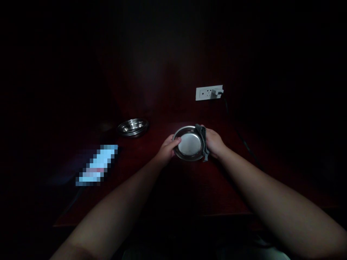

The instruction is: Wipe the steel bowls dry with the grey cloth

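Note:
A shallow round steel bowl (pixel 190 143) is held up in front of me, its inside facing me. My left hand (pixel 168 148) grips the left rim, with the thumb over the inside edge. On the right side, my right hand (pixel 214 141) holds a dark grey cloth (pixel 202 140) folded over the bowl's rim. The right fingers are mostly hidden behind the cloth and bowl. To the left, farther back, a small stack of similar steel bowls (pixel 132 127) rests on the dark red table (pixel 146 151).
A lit, pixelated screen (pixel 97 166) lies on the table at the left, a thin cable near its lower end. On the back wall a white socket plate (pixel 204 93) holds a plug (pixel 217 92), whose dark cord (pixel 244 141) runs down to the right. The surroundings are very dark.

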The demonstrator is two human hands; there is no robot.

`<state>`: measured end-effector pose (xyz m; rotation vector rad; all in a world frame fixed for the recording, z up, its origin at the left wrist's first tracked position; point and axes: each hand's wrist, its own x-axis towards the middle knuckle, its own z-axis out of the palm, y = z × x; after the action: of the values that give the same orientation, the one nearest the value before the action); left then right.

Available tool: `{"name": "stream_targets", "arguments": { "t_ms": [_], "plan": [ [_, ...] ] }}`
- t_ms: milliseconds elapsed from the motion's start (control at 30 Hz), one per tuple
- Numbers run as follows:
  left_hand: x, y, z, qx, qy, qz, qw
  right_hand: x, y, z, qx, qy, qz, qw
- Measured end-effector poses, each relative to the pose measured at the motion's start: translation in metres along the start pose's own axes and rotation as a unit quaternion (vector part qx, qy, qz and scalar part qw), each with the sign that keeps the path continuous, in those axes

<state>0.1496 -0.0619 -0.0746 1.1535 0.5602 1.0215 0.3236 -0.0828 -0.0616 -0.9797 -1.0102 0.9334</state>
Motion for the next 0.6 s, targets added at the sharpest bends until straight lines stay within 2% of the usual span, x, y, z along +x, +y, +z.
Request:
{"name": "stream_targets", "arguments": {
  "t_ms": [133,200,400,600],
  "plan": [
    [-0.001,0.001,-0.001,0.009,-0.015,-0.023,1.0,0.007,0.003,-0.002,0.058,0.116,-0.049,0.99],
    [-0.002,0.0,-0.001,0.015,-0.028,-0.029,0.999,0.009,0.007,-0.001,0.078,0.138,-0.056,0.986],
    [-0.005,0.0,0.002,0.03,-0.046,-0.05,0.997,0.005,0.011,0.003,0.065,0.089,0.009,0.994],
    [-0.005,0.005,0.002,0.027,0.004,-0.042,0.999,-0.001,0.002,0.003,0.017,0.053,0.056,0.997]
  ]
}}
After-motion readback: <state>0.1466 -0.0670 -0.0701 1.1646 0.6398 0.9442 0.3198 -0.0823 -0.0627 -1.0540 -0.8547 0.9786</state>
